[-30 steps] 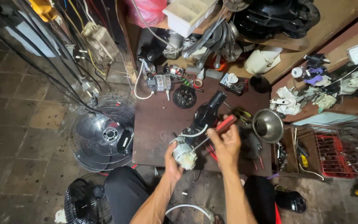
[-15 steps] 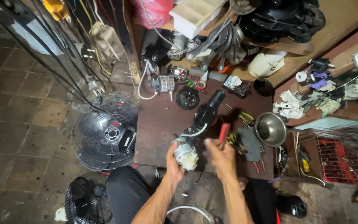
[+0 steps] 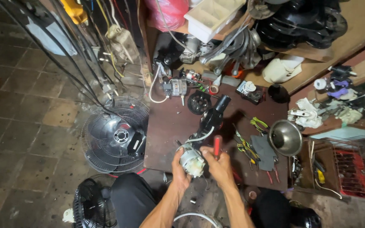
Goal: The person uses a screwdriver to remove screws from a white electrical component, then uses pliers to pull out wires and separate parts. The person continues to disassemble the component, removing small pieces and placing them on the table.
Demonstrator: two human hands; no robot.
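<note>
Holding: the left hand (image 3: 178,169) wraps around a small white fan motor (image 3: 192,161), gripping it from the left side.
Right hand: the right hand (image 3: 219,165) is clenched on a red-handled screwdriver (image 3: 217,145), handle up; its tip seems to sit at the motor, though the fingers hide the contact.
Motor's place: at the near edge of the dark brown table (image 3: 170,126), joined to a black fan neck (image 3: 211,120) by white wires.
Risk: the tip could slip off a screw and gouge the windings or jab the left palm — the motor is steadied by 1 hand only. A tug could also strain the wires.
Surface: cluttered with pliers, a second motor (image 3: 175,88), a steel bowl (image 3: 284,137).
Room: tiled floor, 2 fan grilles (image 3: 115,135) beside the table — shelves crammed with parts.
</note>
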